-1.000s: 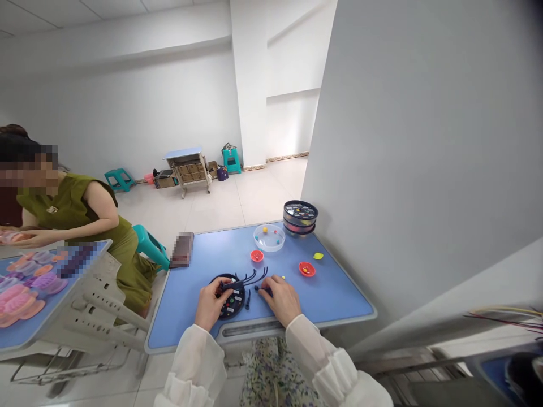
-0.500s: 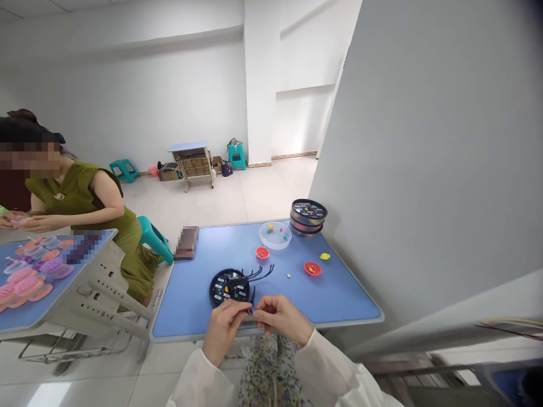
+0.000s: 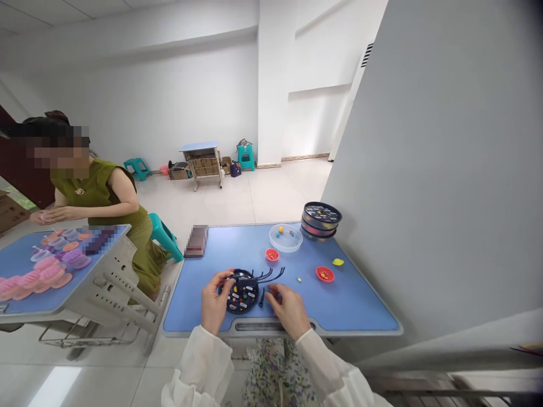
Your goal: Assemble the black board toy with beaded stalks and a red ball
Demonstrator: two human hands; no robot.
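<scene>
Black branched piece: in the head view, over the round dark disc; long axis left to right, thin prongs pointing right and slightly away from the person, past the rim.
Left hand: thumb and forefinger at the piece's left end; cannot tell whether they pinch it.
Right hand: thumb and forefinger bent near each other, just right of the disc; cannot tell whether they grip anything.
Small dark stick: between disc and right hand, long axis near to far, thicker end toward the person.
Blue tabletop: also carries two red dishes, a clear dish and stacked round cases.
</scene>
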